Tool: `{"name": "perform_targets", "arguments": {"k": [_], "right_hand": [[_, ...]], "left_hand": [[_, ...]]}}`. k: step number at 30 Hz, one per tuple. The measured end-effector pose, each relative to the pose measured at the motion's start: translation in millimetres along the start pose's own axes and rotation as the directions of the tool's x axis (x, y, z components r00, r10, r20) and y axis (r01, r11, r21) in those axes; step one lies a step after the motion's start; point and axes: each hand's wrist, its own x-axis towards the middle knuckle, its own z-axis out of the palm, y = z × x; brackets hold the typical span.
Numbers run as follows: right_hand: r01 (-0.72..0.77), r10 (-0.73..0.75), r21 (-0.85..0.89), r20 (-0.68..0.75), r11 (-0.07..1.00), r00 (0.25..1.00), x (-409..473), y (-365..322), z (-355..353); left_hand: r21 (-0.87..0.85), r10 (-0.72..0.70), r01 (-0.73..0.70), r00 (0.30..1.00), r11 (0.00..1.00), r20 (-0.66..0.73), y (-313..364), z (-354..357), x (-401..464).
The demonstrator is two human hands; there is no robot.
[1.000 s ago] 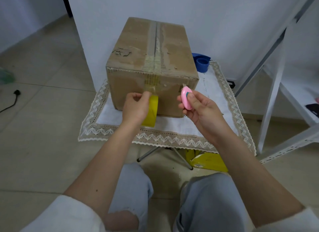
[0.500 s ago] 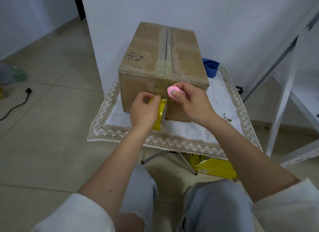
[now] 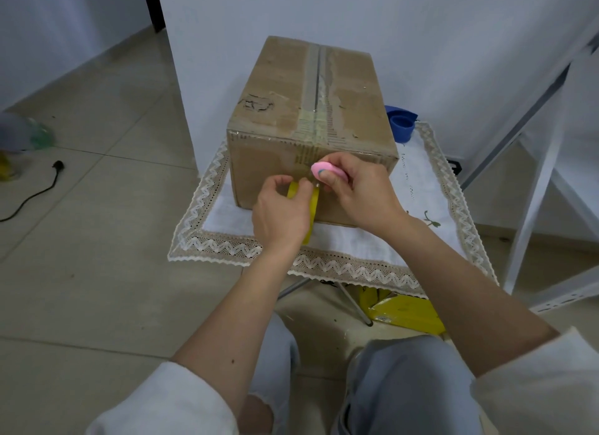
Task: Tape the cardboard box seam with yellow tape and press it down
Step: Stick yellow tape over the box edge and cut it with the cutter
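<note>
A worn cardboard box point(image 3: 282, 123) stands on a small table under a lace-edged white cloth point(image 3: 421, 188). Its top seam point(image 3: 319, 78) runs front to back, with old tape over the near edge. My left hand point(image 3: 280, 214) grips a yellow tape roll point(image 3: 313, 201) against the box's front face, below the seam. My right hand point(image 3: 356, 188) holds a small pink cutter point(image 3: 325, 169) pressed at the tape just above the roll. The strip between roll and box is mostly hidden by my fingers.
A blue tape roll point(image 3: 402, 125) sits behind the box on the right. White metal shelf legs point(image 3: 534, 188) stand at the right. A yellow bag point(image 3: 405, 311) lies under the table. A black cable point(image 3: 39, 191) crosses the tiled floor at left.
My right hand moved the pink cutter left from beside the box to the tape above the roll. My left hand kept the roll at the front face.
</note>
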Motion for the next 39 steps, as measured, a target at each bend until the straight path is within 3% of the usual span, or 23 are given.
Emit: {"name": "perform_targets", "arguments": {"k": [9,19,29,39], "right_hand": [[-0.011,0.012,-0.021,0.01,1.0,1.0,0.2,-3.1,-1.7],[0.124,-0.11,-0.289,0.062,0.949,0.992,1.8,-15.8,4.2],[0.251,-0.187,-0.503,0.176,0.827,0.967,6.5,-30.1,7.4],[0.314,-0.215,-0.573,0.235,0.757,0.948,8.4,-34.5,11.0]], "left_hand": [[-0.075,-0.027,0.03,0.999,0.997,0.035,-1.4,2.7,5.5],[-0.168,0.013,-0.002,0.998,0.986,0.063,-10.0,2.7,-7.7],[-0.161,-0.038,0.054,0.994,0.985,0.101,-14.1,1.3,-4.6],[-0.088,0.033,-0.02,0.988,0.996,0.151,-16.2,2.9,-4.8]]}}
